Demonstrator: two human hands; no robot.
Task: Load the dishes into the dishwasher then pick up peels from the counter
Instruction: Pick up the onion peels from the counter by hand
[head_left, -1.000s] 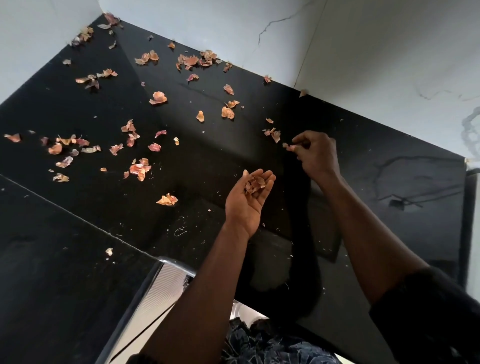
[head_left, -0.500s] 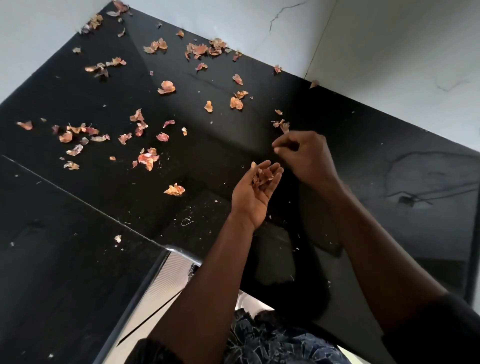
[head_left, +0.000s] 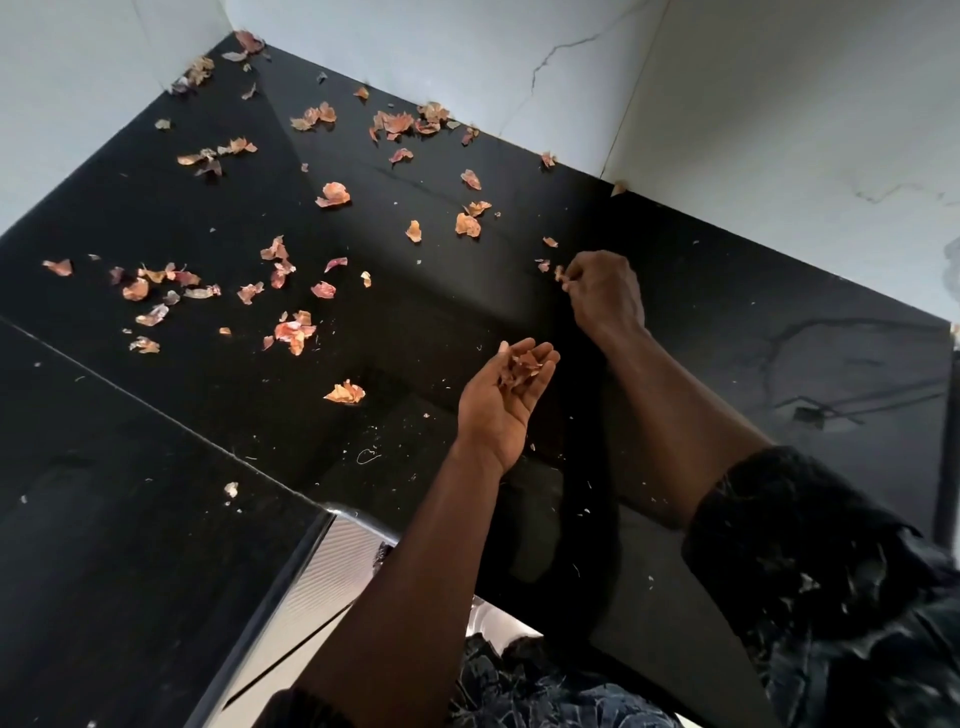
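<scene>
Nearest: a dark patterned sleeve (head_left: 805, 545) is seen on the right forearm, and a silvery panel (head_left: 322, 571) is glimpsed under the front edge of the black counter (head_left: 156, 545).
Left hand: the left hand (head_left: 501, 400) is held palm up over the counter, its fingers relaxed into a shallow cup in which the gathered peels (head_left: 522, 366) are carried.
Right hand: the right hand (head_left: 605, 293) is stretched just beyond the left, and a small peel (head_left: 563, 275) is pinched at its fingertips; whether it is clear of the surface cannot be told.
Step in hand: peel collection is judged to be under way, with much left to clear. No dishes are in view.
Relation that matters: the cupped palm lies nearer than the pinching hand and slightly to its left, so a short pull back is called for. Two tiny scraps (head_left: 543, 265) are left just beside the right fingertips.
Further out: the loose peels (head_left: 293, 330) are scattered well to the left of both hands, in a band running toward the far corner. The left hand is the nearer one, but it is occupied.
Farthest: a last cluster (head_left: 400, 122) is lodged against the pale wall (head_left: 779, 104).
</scene>
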